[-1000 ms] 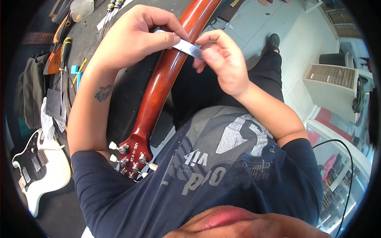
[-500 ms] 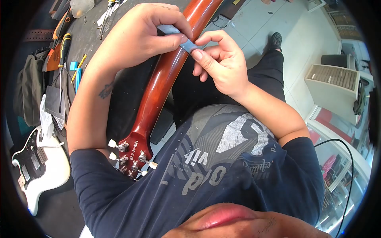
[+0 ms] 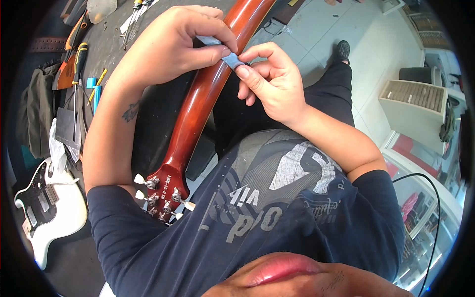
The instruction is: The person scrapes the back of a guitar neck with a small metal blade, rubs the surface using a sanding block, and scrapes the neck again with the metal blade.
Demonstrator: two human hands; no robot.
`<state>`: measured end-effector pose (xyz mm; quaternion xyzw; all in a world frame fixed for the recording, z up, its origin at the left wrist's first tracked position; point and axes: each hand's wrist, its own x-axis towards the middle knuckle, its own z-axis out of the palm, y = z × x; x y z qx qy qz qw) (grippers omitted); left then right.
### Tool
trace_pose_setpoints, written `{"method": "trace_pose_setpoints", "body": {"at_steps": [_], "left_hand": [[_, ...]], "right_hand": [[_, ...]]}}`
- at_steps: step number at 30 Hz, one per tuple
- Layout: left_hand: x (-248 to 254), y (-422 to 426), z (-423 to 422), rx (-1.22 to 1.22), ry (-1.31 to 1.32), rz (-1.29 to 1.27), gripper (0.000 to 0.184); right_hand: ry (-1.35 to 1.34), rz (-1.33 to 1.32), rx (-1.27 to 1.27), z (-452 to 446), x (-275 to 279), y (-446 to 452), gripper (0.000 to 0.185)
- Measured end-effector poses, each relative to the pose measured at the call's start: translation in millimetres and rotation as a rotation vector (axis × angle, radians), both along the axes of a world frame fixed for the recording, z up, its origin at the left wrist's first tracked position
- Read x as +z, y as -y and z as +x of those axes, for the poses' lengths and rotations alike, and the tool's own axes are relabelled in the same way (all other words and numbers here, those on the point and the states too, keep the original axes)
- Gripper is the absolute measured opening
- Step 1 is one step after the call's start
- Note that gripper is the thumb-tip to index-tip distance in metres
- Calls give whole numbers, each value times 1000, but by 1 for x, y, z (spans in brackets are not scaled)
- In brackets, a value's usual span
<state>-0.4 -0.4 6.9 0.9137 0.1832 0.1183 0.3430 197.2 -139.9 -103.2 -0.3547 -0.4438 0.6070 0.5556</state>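
Note:
My left hand point(image 3: 185, 47), closed in a pinch, grips a narrow bluish-silver strip point(image 3: 231, 60) lying across the back of a glossy reddish-brown guitar neck point(image 3: 197, 104). The strip's lower right end is pinched between the thumb and index finger of my right hand point(image 3: 272, 81), with its other fingers curled. Part of the strip is hidden under my left fingers. Below, the dark red headstock point(image 3: 168, 190) with silver tuners and pale knobs points toward my body, partly covered by my shirt and sleeve.
A white guitar body point(image 3: 62, 213) lies at the lower left. Screwdrivers point(image 3: 79, 64), a blue tool point(image 3: 97, 94) and dark cloth point(image 3: 37, 109) are at the left. A slotted white box point(image 3: 413, 111) and a glass case point(image 3: 420, 213) stand right. A dark cable point(image 3: 438, 213) hangs near the case.
My right thumb has closed onto the strip's lower end. The strip's visible part between my hands is shorter, and its end has moved slightly left and up.

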Motion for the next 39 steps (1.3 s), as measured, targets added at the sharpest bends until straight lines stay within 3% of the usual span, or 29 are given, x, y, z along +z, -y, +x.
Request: {"method": "trace_pose_setpoints", "body": {"at_steps": [10, 19, 34, 39], "left_hand": [[-6, -3, -3, -78, 80, -11, 15], [-6, 2, 1, 40, 57, -27, 13], [-5, -5, -3, -103, 81, 25, 15], [-10, -4, -3, -33, 104, -8, 15]], "right_hand": [[12, 14, 25, -2, -4, 4, 18], [-4, 32, -27, 2, -2, -3, 18], [36, 41, -8, -1, -3, 3, 14], [31, 64, -57, 0, -2, -2, 14]]}}
